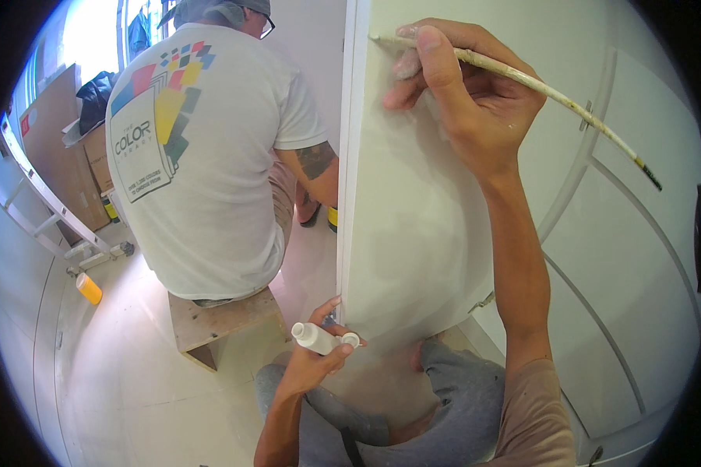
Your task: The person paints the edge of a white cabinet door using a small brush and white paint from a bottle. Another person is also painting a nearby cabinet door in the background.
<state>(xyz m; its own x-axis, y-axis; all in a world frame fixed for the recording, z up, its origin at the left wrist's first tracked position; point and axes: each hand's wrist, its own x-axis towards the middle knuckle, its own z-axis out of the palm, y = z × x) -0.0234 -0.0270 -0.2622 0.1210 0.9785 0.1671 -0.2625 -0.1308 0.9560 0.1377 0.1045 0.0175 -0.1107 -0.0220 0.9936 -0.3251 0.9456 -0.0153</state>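
My right hand [483, 93] is raised at the upper right, its fingers closed around a thin paintbrush [557, 96] with a long, paint-flecked handle. The brush tip is at the upper left part of a white door panel [420, 233], close to its edge, and seems to touch it. Something whitish covers part of a finger; whether it is paint or a wad I cannot tell. Low in the middle, my left hand [313, 366] grips a small white bottle [313, 338] with its mouth uncovered, tilted to the left. A round white cap [351, 339] shows by the same fingers.
Left of the panel, a person in a printed white shirt [202, 156] sits on a wooden stool [230, 319], back toward me. An aluminium ladder [43, 198], cardboard [58, 148] and an orange-yellow container [89, 289] stand farther left. White cabinet doors [623, 210] are at the right.
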